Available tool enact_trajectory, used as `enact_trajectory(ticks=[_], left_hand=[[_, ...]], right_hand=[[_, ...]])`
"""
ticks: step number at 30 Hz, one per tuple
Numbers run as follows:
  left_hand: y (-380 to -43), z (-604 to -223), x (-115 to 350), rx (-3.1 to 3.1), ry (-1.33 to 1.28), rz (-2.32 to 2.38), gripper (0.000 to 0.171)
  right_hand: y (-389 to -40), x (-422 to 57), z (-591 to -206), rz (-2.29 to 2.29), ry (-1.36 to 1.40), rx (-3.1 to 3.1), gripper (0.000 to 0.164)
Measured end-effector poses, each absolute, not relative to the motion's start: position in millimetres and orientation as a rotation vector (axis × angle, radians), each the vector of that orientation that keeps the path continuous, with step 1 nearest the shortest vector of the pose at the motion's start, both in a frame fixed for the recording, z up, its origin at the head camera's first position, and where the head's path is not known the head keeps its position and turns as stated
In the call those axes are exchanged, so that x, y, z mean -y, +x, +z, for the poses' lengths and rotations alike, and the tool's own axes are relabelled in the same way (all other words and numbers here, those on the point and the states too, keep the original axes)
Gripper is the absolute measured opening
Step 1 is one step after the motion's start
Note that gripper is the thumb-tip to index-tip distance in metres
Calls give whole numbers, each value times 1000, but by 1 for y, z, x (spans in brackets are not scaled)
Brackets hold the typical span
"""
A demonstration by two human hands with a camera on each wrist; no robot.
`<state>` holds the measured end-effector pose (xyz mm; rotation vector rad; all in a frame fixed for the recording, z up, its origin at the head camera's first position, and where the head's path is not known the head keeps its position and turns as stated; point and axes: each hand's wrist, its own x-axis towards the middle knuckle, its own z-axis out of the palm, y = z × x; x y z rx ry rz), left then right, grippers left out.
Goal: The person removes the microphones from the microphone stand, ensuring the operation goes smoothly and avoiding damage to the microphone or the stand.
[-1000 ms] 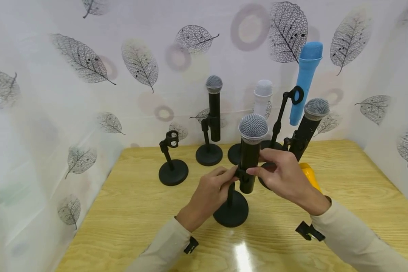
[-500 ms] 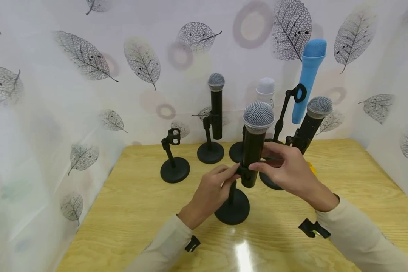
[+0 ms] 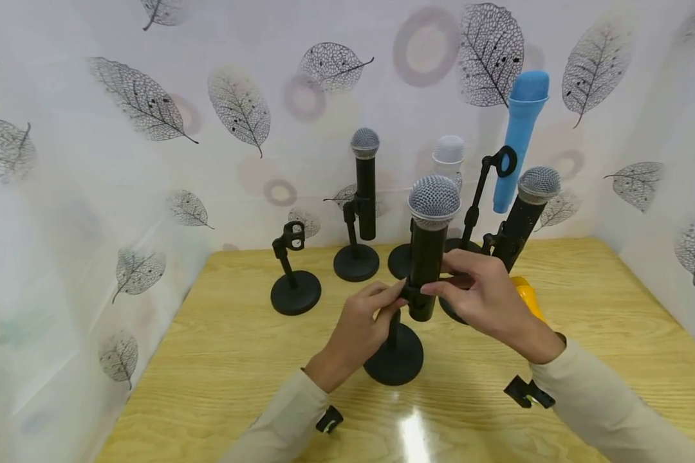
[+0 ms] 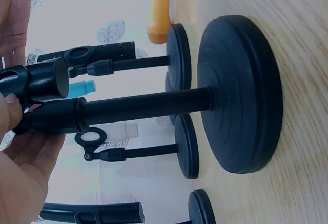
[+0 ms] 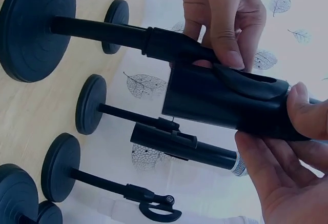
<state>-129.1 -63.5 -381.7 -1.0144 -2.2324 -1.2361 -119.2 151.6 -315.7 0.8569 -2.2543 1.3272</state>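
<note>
Black microphone (image 3: 428, 254) sits higher than before, right fingers (image 3: 469, 262) gripping it, left fingers (image 3: 386, 295) pinching its stand (image 4: 146, 107).

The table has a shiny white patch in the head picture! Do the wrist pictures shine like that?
Head view: bright glare on the table, near the bottom edge; left wrist view: no such patch, duller colours; right wrist view: none there either, also dimmer, with a bluish tint over the held microphone.
</note>
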Motion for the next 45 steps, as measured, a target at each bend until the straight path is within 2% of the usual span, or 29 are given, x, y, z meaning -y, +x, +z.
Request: enact_trajectory(ticks=[10, 16, 29, 39, 45], left_hand=[[-130, -380, 63, 2230, -1032, -1209, 36], [-130, -381, 64, 2224, -1022, -1212, 35], [-130, -384, 63, 2212, -1016, -1214, 36], [-128, -383, 63, 2192, -1024, -1214, 35], [-126, -384, 61, 2189, -990, -1189, 37]], right_hand=[[-119, -153, -309, 1298, 844, 2289, 29], [-120, -156, -316, 1366, 809, 2346, 38], [-120, -152, -313, 1281, 825, 2313, 24], [-117, -158, -316, 1365, 805, 2364, 34], [-119, -156, -322, 1376, 830, 2310, 28]])
